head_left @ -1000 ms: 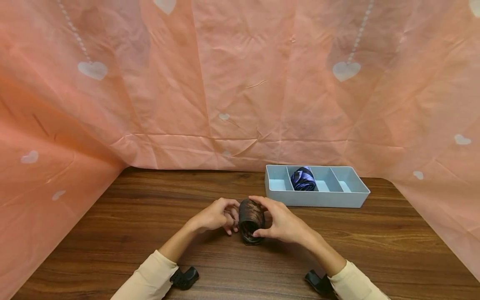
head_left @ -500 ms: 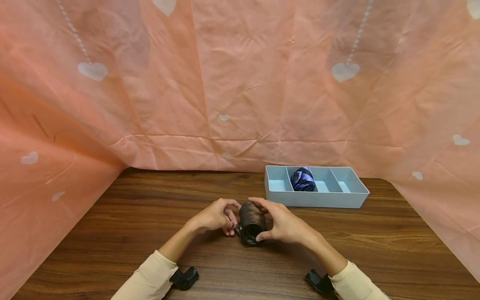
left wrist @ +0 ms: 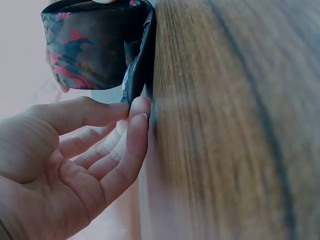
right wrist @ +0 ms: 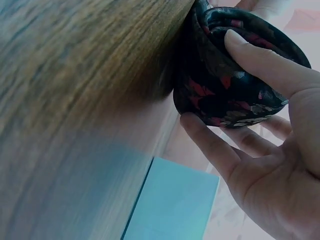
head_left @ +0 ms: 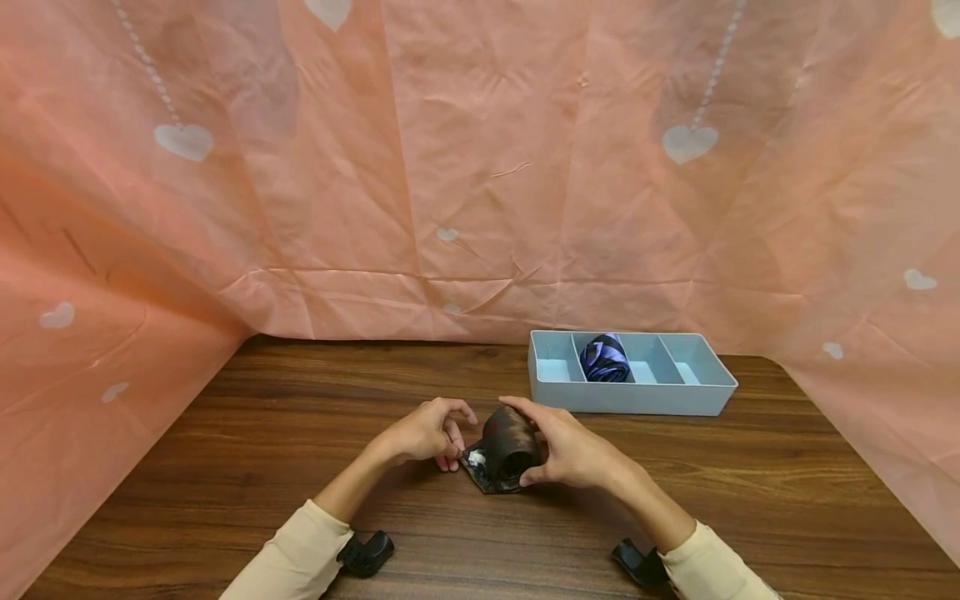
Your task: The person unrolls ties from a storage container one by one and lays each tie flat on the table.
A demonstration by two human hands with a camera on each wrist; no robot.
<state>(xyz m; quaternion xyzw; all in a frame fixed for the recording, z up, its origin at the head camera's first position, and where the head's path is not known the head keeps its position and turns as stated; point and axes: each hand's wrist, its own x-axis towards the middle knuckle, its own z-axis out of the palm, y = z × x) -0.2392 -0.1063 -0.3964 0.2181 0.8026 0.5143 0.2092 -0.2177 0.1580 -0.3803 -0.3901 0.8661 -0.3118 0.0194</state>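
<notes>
A dark necktie (head_left: 510,437) with a red and grey flower pattern stands as a loose roll on the wooden table. Its loose end lies out flat toward the left. My left hand (head_left: 427,433) pinches the tip of that end between thumb and fingers, as the left wrist view shows at the necktie (left wrist: 90,52). Around the roll's right side curls my right hand (head_left: 572,446). In the right wrist view, that thumb lies at the roll's open top and the fingers support the far side of the necktie (right wrist: 220,95).
Behind the right hand stands a pale blue divided box (head_left: 630,400). A rolled navy and purple necktie (head_left: 604,358) sits in its second compartment from the left. A peach curtain (head_left: 480,208) with white hearts hangs behind the table (head_left: 300,392).
The roll has turned and shifted slightly right, with the right hand around it. Its end has come away to the left, and the left hand now pinches it.
</notes>
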